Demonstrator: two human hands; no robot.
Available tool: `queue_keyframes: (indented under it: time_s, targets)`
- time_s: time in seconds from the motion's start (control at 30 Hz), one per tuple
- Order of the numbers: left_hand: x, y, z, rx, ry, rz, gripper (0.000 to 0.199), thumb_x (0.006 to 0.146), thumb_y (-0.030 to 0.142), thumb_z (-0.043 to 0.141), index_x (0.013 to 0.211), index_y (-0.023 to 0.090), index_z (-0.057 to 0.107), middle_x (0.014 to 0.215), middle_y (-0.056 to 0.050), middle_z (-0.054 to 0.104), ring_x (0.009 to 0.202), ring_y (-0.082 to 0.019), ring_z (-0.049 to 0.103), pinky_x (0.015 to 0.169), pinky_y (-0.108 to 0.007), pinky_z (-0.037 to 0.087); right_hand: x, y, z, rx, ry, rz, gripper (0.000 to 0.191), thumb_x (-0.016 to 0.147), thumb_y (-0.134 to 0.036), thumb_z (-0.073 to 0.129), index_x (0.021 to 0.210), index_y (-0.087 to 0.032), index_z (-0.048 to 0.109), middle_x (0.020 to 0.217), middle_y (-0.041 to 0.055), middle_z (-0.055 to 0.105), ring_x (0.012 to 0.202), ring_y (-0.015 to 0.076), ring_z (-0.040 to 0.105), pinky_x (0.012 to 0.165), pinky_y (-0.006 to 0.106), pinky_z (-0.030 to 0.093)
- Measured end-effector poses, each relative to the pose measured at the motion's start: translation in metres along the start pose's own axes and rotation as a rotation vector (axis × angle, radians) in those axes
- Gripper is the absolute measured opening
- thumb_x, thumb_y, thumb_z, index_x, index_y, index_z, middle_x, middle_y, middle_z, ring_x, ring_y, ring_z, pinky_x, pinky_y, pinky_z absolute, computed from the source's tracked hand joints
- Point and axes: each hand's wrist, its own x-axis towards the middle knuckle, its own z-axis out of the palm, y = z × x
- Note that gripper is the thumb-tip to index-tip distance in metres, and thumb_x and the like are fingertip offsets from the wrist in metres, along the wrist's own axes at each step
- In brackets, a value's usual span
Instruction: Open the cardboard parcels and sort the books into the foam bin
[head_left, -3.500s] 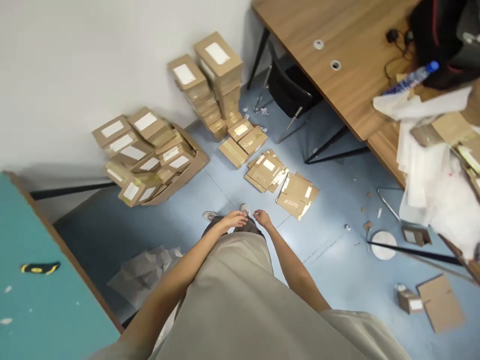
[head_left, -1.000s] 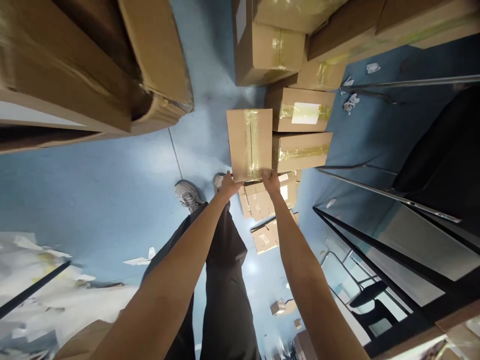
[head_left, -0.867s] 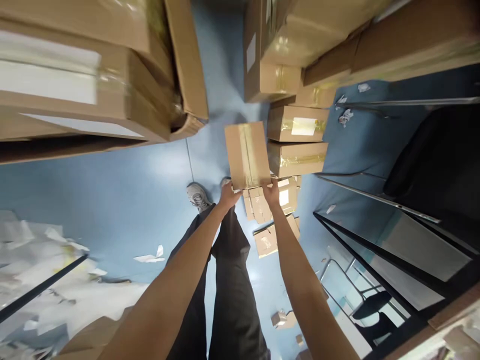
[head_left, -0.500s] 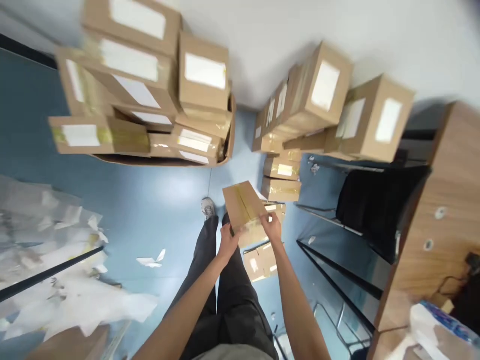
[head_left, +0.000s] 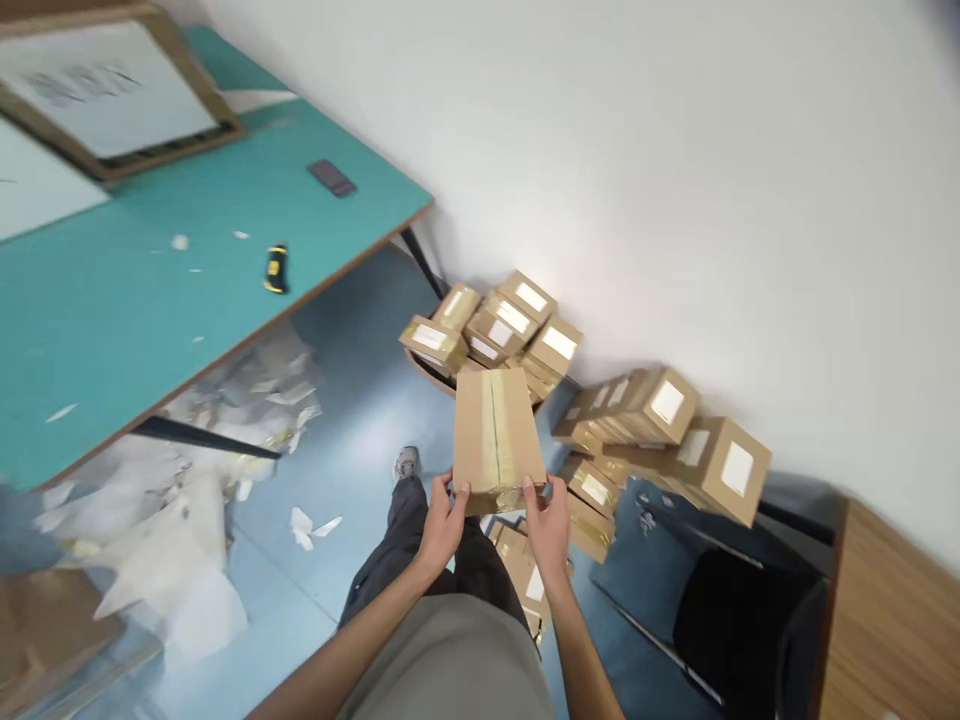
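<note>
Between my two hands is a brown cardboard box, its taped seam facing up. My left hand grips the near left corner, thumb on the near face. At the near right corner my right hand holds it the same way. The fingers under the box are hidden. Beyond it, several labelled boxes are piled in a container by the wall. More boxes stand in stacks to the right, and others lie on the floor below my right hand.
A teal table at the left carries a phone, a black-and-yellow tool and a framed picture. Crumpled white wrapping covers the floor beneath. A black chair and a wooden desk are at right.
My view has swung up and left, bringing the teal table into sight. The box, still in both hands, has been turned so its seam points straight ahead.
</note>
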Motion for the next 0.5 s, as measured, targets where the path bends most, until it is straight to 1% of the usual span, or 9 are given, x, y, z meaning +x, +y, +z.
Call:
queue_keyframes:
  time_s: [0.07,0.13,0.23,0.3,0.4,0.43,0.5]
  targets:
    - [0.007,0.026,-0.041,-0.01,0.073,0.063,0.044,0.1,0.06,0.055,0.127,0.024,0.055,0.139,-0.015,0.066,0.134,-0.033,0.064,0.11,-0.051,0.055,-0.004,-0.05,0.018,0.028,-0.094,-0.08,0.062,0.094,-0.073,0.058,0.125,-0.02,0.064,0.113,0.0145,0.081,0.086,0.029,0.08,0.075,0.039,0.061]
    - [0.014,0.049,-0.085,0.014,0.169,0.127,0.046,0.102,0.061,0.052,0.127,0.023,0.056,0.139,-0.016,0.065,0.133,-0.032,0.063,0.109,-0.05,0.053,-0.012,-0.101,0.04,0.069,-0.161,-0.167,0.06,0.095,-0.071,0.059,0.126,-0.019,0.063,0.118,0.016,0.079,0.091,0.0288,0.08,0.08,0.038,0.061]
    - [0.027,0.077,-0.157,0.041,0.308,0.202,0.046,0.104,0.061,0.051,0.129,0.022,0.057,0.139,-0.016,0.064,0.133,-0.031,0.06,0.11,-0.05,0.051,-0.026,-0.173,0.086,0.132,-0.218,-0.314,0.056,0.098,-0.066,0.06,0.128,-0.018,0.061,0.124,0.017,0.076,0.096,0.0272,0.078,0.085,0.038,0.062]
    - [0.037,0.092,-0.209,0.033,0.37,0.223,0.046,0.105,0.059,0.05,0.131,0.022,0.056,0.14,-0.016,0.064,0.132,-0.031,0.06,0.107,-0.048,0.051,-0.035,-0.218,0.125,0.165,-0.267,-0.416,0.055,0.099,-0.064,0.06,0.129,-0.018,0.06,0.126,0.0167,0.074,0.099,0.0265,0.077,0.086,0.038,0.062]
    - [0.055,0.109,-0.285,0.058,0.472,0.246,0.043,0.107,0.054,0.048,0.133,0.021,0.053,0.143,-0.016,0.063,0.131,-0.031,0.061,0.103,-0.044,0.053,-0.046,-0.278,0.194,0.186,-0.35,-0.541,0.051,0.099,-0.06,0.062,0.128,-0.019,0.06,0.129,0.0164,0.072,0.103,0.0264,0.075,0.088,0.036,0.061]
    - [0.062,0.113,-0.31,0.083,0.513,0.259,0.043,0.107,0.052,0.047,0.135,0.02,0.053,0.144,-0.017,0.063,0.131,-0.031,0.062,0.102,-0.043,0.053,-0.049,-0.295,0.219,0.187,-0.388,-0.561,0.049,0.099,-0.058,0.062,0.129,-0.019,0.06,0.13,0.016,0.072,0.102,0.026,0.075,0.088,0.036,0.061]
    - [0.079,0.118,-0.354,0.147,0.603,0.283,0.043,0.107,0.049,0.047,0.138,0.018,0.052,0.145,-0.018,0.064,0.13,-0.032,0.062,0.103,-0.043,0.053,-0.055,-0.325,0.268,0.182,-0.477,-0.551,0.046,0.1,-0.054,0.061,0.131,-0.02,0.06,0.129,0.014,0.072,0.099,0.025,0.075,0.09,0.036,0.06]
